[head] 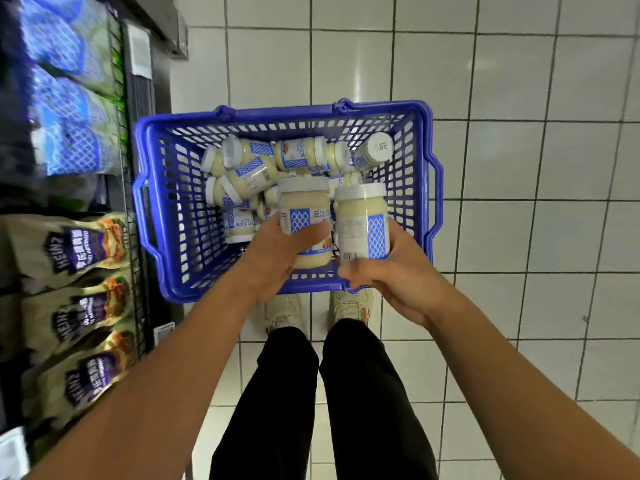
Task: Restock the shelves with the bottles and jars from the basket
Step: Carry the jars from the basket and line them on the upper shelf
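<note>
Blue basket below, both hands loaded: fingers of the left hand curl round one jar, fingers of the right hand grip a second jar beside it. Loose jars lie heaped beyond the fingers, in the basket.

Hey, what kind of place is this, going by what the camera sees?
Probably a supermarket or grocery aisle. A blue shopping basket of identical jars sits on the tiled floor, beside shelves stocked with rows of Heinz pouches.
</note>
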Demonstrator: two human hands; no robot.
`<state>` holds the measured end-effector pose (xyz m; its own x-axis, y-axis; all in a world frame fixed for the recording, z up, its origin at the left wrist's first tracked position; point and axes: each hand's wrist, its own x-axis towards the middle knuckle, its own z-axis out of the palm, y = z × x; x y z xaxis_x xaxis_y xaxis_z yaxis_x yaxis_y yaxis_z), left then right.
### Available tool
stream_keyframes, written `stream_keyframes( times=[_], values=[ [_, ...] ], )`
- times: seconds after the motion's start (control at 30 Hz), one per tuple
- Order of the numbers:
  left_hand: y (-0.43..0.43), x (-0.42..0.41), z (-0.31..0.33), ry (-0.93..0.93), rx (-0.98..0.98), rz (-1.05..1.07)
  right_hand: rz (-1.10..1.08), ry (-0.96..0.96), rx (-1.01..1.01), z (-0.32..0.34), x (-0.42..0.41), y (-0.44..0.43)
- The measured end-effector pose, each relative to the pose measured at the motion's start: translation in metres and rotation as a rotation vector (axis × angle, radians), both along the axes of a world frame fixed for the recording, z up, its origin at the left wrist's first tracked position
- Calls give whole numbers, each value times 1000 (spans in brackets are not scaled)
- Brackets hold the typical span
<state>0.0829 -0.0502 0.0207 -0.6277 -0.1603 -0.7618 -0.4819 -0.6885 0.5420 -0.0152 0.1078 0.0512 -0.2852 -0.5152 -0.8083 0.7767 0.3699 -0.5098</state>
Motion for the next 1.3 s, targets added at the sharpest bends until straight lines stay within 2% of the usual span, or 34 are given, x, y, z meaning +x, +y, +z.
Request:
stream_keyframes(
  times=[0.07,0.17,0.37,0.47,0.6,0.87,1.07,1.3],
  values=[
    [0,-2,24,30,-48,9,34,156,45,27,5,-3],
    [-1,-3,65,31,-67,71,-5,292,92,68,12,-7],
    [1,-2,150,104,44,96,-139,276,22,148,17,-10],
    [1,1,197,128,-45,42,-107,411,32,190,16,-10],
    [5,4,253,146,-96,104,-43,541,22,245,13,-10],
    [29,15,358,217,-234,243,66,585,-161,338,8,-6],
    [59,45,430,254,-364,437,160,472,-306,391,13,4],
    [113,111,497,212,-560,768,412,505,-457,445,57,13]
  ],
)
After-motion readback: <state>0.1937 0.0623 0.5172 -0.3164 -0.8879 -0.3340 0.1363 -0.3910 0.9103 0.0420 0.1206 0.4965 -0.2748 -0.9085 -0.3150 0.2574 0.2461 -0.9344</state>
